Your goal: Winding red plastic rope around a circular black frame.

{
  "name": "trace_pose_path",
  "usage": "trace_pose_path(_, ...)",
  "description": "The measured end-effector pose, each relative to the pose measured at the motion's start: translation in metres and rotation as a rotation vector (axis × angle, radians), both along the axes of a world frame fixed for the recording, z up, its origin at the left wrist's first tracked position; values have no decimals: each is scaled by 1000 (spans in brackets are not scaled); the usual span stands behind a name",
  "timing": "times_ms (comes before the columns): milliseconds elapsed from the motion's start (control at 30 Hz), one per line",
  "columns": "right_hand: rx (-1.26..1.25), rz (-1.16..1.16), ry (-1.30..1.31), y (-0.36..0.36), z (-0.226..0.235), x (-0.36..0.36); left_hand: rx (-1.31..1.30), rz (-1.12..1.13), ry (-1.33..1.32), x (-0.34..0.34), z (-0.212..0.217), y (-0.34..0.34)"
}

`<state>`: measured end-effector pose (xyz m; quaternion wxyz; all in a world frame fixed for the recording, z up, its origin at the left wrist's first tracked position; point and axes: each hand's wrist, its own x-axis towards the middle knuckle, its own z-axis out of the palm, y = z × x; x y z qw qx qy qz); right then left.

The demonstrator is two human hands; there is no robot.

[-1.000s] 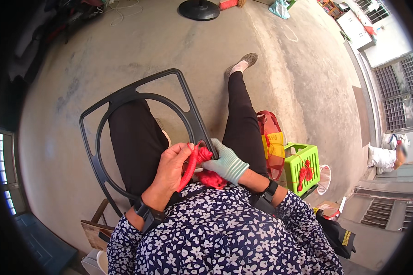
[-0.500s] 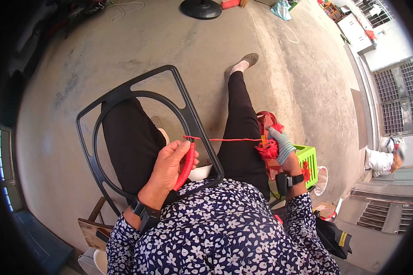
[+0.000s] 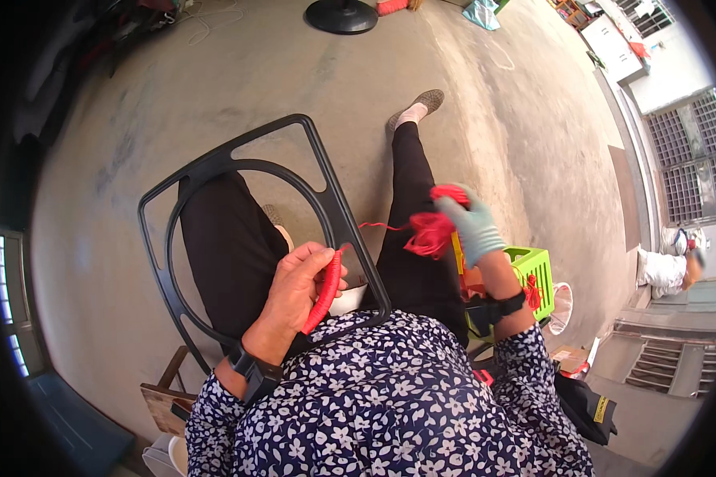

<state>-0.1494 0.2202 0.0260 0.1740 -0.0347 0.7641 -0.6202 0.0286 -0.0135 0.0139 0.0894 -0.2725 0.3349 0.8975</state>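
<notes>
A black frame (image 3: 250, 163) with a rounded ring inside leans across my lap, mostly over my left thigh. Red cord is coiled tightly around part of its inner ring, forming a wrapped red section (image 3: 321, 304). My left hand (image 3: 294, 282), bare, pinches that section near its upper end, thumb on top. In my gloved right hand (image 3: 467, 216) is a loose bundle of red cord (image 3: 431, 235), held above my right thigh and slightly blurred. A slack strand runs from the bundle toward the frame's right side bar.
A green plastic basket (image 3: 533, 274) with red cord at its side stands right of my right leg. A white bowl (image 3: 348, 299) shows between my thighs behind the frame. A wooden stool (image 3: 167, 389) is at lower left; a round black base (image 3: 341, 14) stands far ahead.
My right hand has moved left and up with the cord bundle, from beside the basket to over my thigh. The strand, taut before, now sags. My left hand keeps its grip.
</notes>
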Motion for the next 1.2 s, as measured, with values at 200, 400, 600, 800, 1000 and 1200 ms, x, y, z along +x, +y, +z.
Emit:
trace_pose_path(200, -108, 2, -92, -101, -35, 7, 115, -109, 26, -4, 2, 7)
trace_pose_path(400, -558, 409, -840, -120, -11, 47, 364, -140, -15, 2, -4, 4)
trace_pose_path(600, -864, 520, -1159, -118, -14, 36, 234, 92, 31, -1, -12, 10)
trace_pose_path(800, 11, 485, -374, -79, -16, 59, -29, 98, 1, -3, -16, 14)
trace_pose_path(1000, 12, 565, -459, -55, -8, 88, -43, 75, 41, 0, -13, 12)
trace_pose_path(1200, 188, 370, 93, -59, -1, 87, -33, 94, 61, 0, -14, 10)
